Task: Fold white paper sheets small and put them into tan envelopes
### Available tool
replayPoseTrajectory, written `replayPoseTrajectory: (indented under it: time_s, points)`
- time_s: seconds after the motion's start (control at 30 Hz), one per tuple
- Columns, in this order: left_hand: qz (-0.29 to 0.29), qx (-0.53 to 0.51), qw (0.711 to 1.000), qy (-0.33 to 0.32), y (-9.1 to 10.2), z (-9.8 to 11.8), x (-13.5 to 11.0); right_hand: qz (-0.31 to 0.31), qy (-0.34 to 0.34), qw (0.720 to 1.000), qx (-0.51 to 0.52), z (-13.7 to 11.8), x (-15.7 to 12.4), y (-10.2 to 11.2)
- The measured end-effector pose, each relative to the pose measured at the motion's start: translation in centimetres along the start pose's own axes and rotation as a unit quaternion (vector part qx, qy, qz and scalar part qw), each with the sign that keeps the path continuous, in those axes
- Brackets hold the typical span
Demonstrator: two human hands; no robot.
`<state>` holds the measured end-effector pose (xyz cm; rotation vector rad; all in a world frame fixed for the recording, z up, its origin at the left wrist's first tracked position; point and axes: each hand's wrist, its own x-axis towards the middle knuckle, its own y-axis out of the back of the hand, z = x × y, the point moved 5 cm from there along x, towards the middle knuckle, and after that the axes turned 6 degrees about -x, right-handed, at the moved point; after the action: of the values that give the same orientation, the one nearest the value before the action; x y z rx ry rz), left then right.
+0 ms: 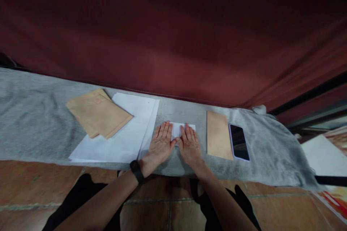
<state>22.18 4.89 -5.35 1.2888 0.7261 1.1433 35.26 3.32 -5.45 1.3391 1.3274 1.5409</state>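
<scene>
A small white piece of paper (177, 129), apparently folded, lies on the grey cloth beneath both palms. My left hand (162, 140) rests flat over its left side, fingers stretched out away from me. Over the right side lies my right hand (189, 143), also flat with straight fingers. The two thumbs meet or nearly meet near the middle of the paper. Much of the paper is hidden under the hands. Left of my left hand are large white sheets (127, 126), stacked unevenly. A single brown envelope (219, 135) sits to the right of my right hand.
Several brown envelopes (99, 112) overlap on the white sheets. A phone (239, 142) with a pale purple edge lies beside the single envelope. Grey cloth (40, 115) covers the narrow surface. Dark red fabric (173, 50) hangs behind it; tiled floor (151, 214) shows below.
</scene>
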Motion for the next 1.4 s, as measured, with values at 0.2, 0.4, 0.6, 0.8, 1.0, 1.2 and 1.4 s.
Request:
replayPoseTrajectory:
  time_s: [0.2,0.4,0.6,0.8,1.0,1.2,1.4]
  points:
    - [0.010,0.003,1.000,-0.007,0.8,-0.6,-0.6,0.018,-0.009,1.000,-0.013,0.5,-0.1,0.0]
    - [0.008,-0.001,1.000,-0.016,1.3,-1.1,-1.1,0.037,-0.017,0.999,-0.017,0.7,-0.2,-0.4]
    - [0.041,0.026,0.997,0.061,5.4,-5.3,0.3,0.050,-0.017,0.999,-0.008,0.8,-0.4,-0.7]
    - [0.054,0.115,0.964,0.233,10.7,-12.9,-0.8,0.041,-0.019,0.999,-0.015,0.9,-0.4,-0.9]
    - [0.006,0.089,0.960,0.265,10.2,-15.2,-1.8,0.042,-0.020,0.999,-0.004,0.9,-0.5,-0.7]
    - [-0.012,0.063,0.989,0.134,9.2,-7.0,-0.9,0.047,-0.016,0.991,0.126,0.0,0.3,1.8]
    - [-0.070,0.018,0.997,-0.010,7.3,1.9,-1.9,-0.045,-0.071,0.914,0.397,-2.2,1.2,1.6]
